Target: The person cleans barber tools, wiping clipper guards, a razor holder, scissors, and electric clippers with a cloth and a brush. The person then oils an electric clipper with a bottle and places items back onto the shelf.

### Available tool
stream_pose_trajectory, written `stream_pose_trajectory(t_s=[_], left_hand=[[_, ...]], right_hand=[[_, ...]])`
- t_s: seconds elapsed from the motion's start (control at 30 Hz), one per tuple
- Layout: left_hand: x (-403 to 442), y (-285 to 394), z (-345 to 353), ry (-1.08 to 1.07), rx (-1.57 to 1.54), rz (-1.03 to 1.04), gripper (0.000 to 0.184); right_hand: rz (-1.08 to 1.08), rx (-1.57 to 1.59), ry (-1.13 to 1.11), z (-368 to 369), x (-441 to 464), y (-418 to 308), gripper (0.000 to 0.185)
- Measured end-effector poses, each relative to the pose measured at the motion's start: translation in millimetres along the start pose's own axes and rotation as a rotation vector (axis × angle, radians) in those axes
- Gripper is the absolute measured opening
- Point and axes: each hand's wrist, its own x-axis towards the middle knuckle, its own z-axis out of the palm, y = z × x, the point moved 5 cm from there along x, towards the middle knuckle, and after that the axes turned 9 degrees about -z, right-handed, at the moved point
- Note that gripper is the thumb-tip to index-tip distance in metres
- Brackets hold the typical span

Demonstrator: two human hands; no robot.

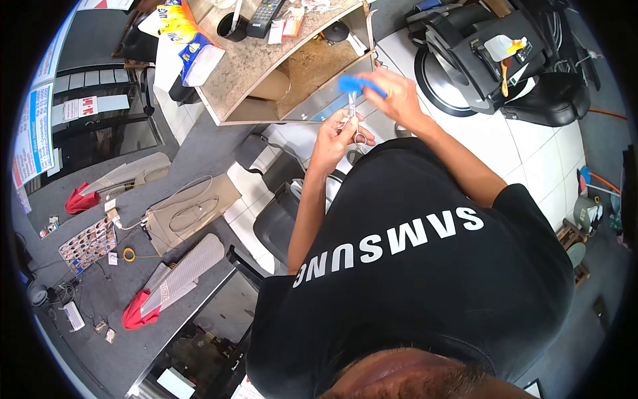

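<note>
"Where are the scissors [352,110] sitting?"

"At 12 o'clock, just in front of the shirt [399,233]. The left hand [332,143] is holding them, its fingers curling narrowly about the handles, and the blades are pointing away."

"And the right hand [399,96]?"

"It's holding a blue brush-like thing [355,84] in a narrow grip, right by the blades. (Its exact kind is escaping me; the blue is blurring.)"

"How should the 2 hands be working?"

"The left should be bracing the handles firmly, I'd say, while the right is working lightly along the metal, its fingertips staying clear of the edges. Whether the blades are lying fully together, I cannot tell."

"What's standing in the way?"

"At 11 o'clock the cabinet [239,73] is coming close to both hands, so the elbows shouldn't be swinging forward. Before it, nearer 10, a black chair [269,223] is crowding the left forearm."

"And farther off?"

"At 1 to 2 o'clock a big padded chair [551,100] is standing on the tiles. Around 9, a grey worktop [113,286] is bearing cables. On the cabinet's far part, towards 11, a remote control [264,18] is lying, with a bright packet [193,43] sprawling to its left."
</note>
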Motion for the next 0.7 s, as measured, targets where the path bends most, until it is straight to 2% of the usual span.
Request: stream_pose_trajectory(t_s=[0.1, 0.13, 0.23, 0.27, 0.33, 0.4, 0.5, 0.63, 0.7], left_hand=[[0, -7, -2, 0.002, -0.036, -0.038, 0.023], [0, -9, -2, 0.004, -0.059, -0.049, 0.023], [-2, -8, -2, 0.038, -0.057, -0.032, 0.023], [-1, -7, 1, 0.036, -0.042, -0.003, 0.023], [-1, -5, 6, 0.032, -0.009, 0.055, 0.024], [-3, -7, 3, 0.008, 0.011, 0.009, 0.024], [-6, -6, 3, -0.013, -0.030, -0.024, 0.025], [1, -12, -1, -0.069, -0.214, 0.010, 0.024], [7, -18, -3, -0.034, -0.235, 0.004, 0.025]], right_hand=[[0.246, 0.056, 0.177, -3, 1, 23, 0.023], [0.245, 0.042, 0.151, -9, 1, 17, 0.023], [-0.007, 0.193, -0.036, -9, -14, -16, 0.025], [-0.074, 0.136, -0.102, -4, -20, -24, 0.026], [-0.016, 0.102, -0.050, -1, -22, -15, 0.026], [0.005, -0.007, 0.052, 7, -22, 10, 0.027], [0.639, 0.241, 0.102, 8, -18, 50, 0.030], [1.005, 0.831, 0.055, 37, -38, 46, 0.049], [0.966, 0.985, -0.125, 42, -42, 23, 0.057]])
